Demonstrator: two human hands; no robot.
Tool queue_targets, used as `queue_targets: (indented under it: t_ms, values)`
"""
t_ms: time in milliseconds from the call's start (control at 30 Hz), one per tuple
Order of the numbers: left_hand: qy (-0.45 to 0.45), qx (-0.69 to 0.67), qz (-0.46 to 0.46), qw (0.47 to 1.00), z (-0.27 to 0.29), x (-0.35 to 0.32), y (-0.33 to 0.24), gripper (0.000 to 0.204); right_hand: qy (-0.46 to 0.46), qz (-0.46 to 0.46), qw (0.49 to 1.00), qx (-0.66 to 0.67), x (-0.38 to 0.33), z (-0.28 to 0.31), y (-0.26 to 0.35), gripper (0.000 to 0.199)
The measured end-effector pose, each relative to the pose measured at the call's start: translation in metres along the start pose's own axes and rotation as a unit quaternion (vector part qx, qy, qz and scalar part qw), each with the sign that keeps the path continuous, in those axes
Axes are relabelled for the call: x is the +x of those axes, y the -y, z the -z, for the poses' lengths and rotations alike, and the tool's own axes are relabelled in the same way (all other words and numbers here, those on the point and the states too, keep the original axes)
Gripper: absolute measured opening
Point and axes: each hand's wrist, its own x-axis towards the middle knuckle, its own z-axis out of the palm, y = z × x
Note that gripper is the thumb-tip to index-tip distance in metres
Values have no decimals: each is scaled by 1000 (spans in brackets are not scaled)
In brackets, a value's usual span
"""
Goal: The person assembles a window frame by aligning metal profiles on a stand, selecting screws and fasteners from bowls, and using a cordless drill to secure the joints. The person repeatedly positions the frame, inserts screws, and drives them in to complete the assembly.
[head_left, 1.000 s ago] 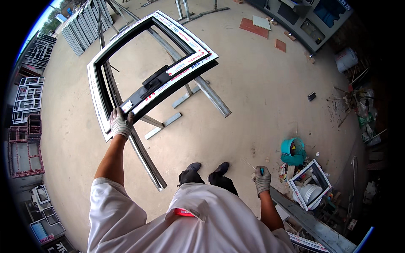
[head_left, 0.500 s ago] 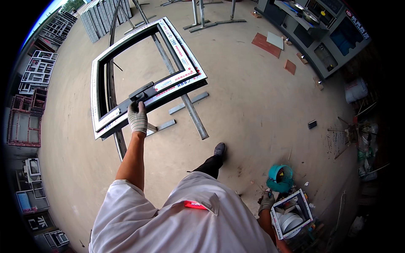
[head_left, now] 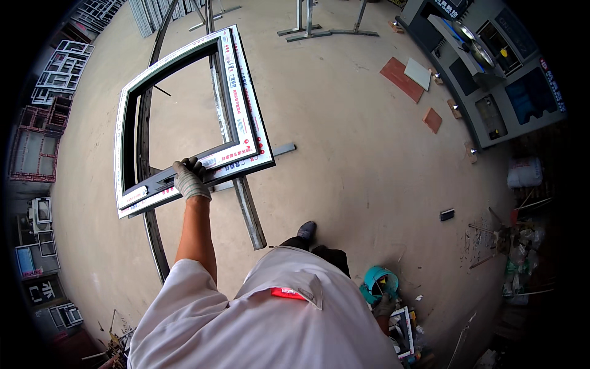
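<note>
On the far left, racks of white lattice frames (head_left: 62, 72) and reddish-brown lattice frames (head_left: 37, 146) stand along the edge of the floor (head_left: 326, 123). Right of them, the window frame (head_left: 238, 92) lies across 2 grey metal rails (head_left: 249, 215), left of the person's body. It is a near-rectangle with an open middle, its smooth profiles covered in white film with red and blue print; black shows along the inner lip and outer edge, and 1 stepped border sits on another.

The left hand (head_left: 189, 179), in a ribbed, pale knit glove with dark fingertips, is at the lower bar — its fingers curled closed over the dark hardware there, mostly hiding it. Farther right, the gloved right hand (head_left: 384, 305) is low beside a teal plastic bucket (head_left: 370, 289) and a small white-edged frame (head_left: 410, 326); I cannot tell how far its fingers are open or whether they hold anything.

1 second ago the left hand gripped the frame's near-left corner, and the right held a thin-shafted tool away from the bucket — now the left is farther along the bar and the right has reached the bucket.
</note>
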Motion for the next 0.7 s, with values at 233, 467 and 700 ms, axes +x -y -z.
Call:
queue_targets:
  t_ms: [233, 467, 700]
  values:
    - [-59, 24, -42, 997, -15, -11, 5, 42, 100, 34, 989, -105, 77, -128, 146, 20]
    - [-161, -17, -151, 975, -34, -53, 48, 39, 262, 112, 947, -150, 143, -277, 306, 17]
    - [-300, 234, -284, 880, -72, -73, 101, 22, 512, 268, 787, -217, 60, -451, 453, 20]
